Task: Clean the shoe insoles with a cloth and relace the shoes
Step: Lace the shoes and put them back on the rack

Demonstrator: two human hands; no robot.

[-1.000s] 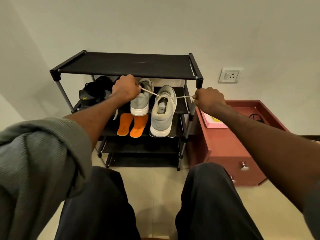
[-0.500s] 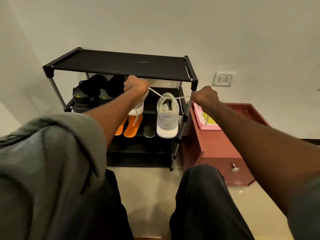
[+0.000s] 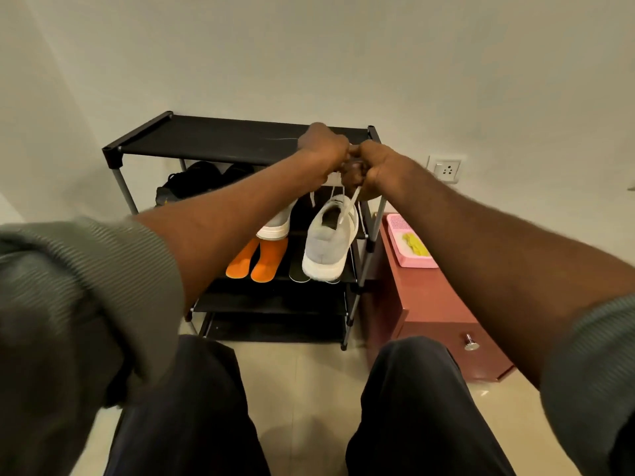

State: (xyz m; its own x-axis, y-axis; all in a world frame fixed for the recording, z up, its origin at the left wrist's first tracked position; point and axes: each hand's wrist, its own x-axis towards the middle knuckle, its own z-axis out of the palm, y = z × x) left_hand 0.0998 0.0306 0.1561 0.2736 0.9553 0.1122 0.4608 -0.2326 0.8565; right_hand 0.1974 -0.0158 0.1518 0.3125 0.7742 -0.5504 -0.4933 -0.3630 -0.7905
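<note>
Both arms extended, left hand (image 3: 323,149) and right hand (image 3: 374,170) meet knuckle to knuckle, each grip pinching the white lace (image 3: 347,207) rising from the grey shoe (image 3: 326,245) tilted just below, on the rack shelf (image 3: 319,278).

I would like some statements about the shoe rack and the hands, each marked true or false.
1. Both hands, left hand and right hand, meet above the grey shoe. True.
2. The white lace hangs loose, untouched. False: the hands grip it.
3. Two orange insoles lie left of the grey shoe. True.
4. The pink tray sits on the rack. False: it is on the red cabinet.
5. Black shoes stand on the floor. False: they are on a rack shelf.
</note>
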